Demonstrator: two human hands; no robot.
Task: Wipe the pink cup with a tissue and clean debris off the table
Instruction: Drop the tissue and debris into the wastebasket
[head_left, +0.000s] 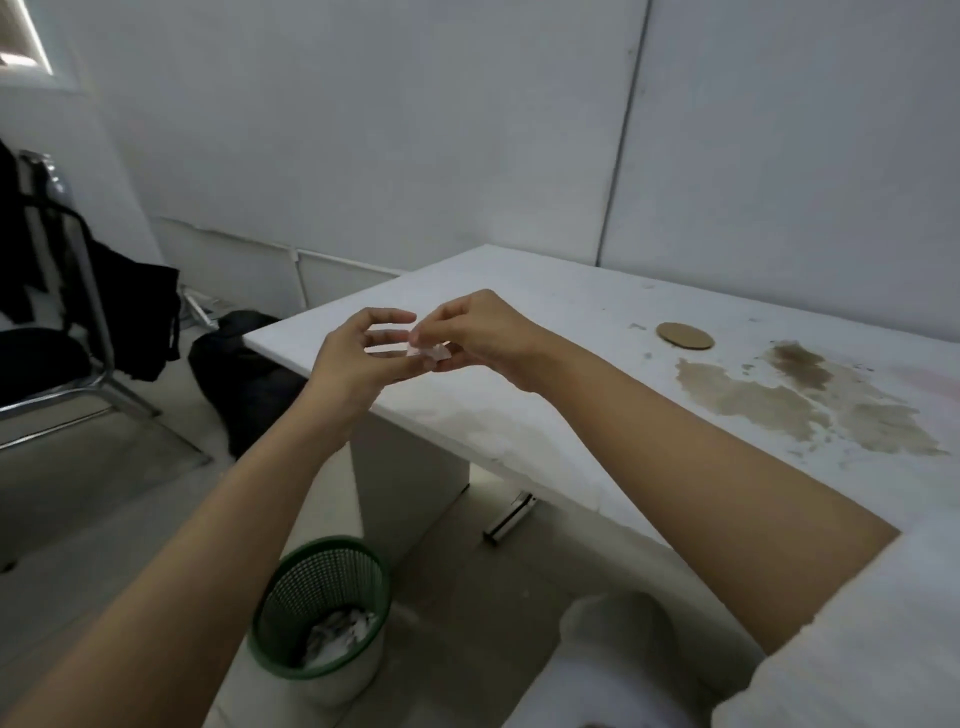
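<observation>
Above the left corner of the white table, my right hand pinches a small crumpled piece of whitish-pink tissue between thumb and fingertips. My left hand is just to the left of it, palm up with fingers spread and curled, touching or nearly touching the tissue from below. No pink cup is in view. A large brownish stain spreads over the right part of the tabletop, with small dark specks around it.
A round brown coaster lies on the table beyond the stain. A green mesh waste bin with crumpled white paper stands on the floor below my left forearm. A black chair and a dark bag are at the left.
</observation>
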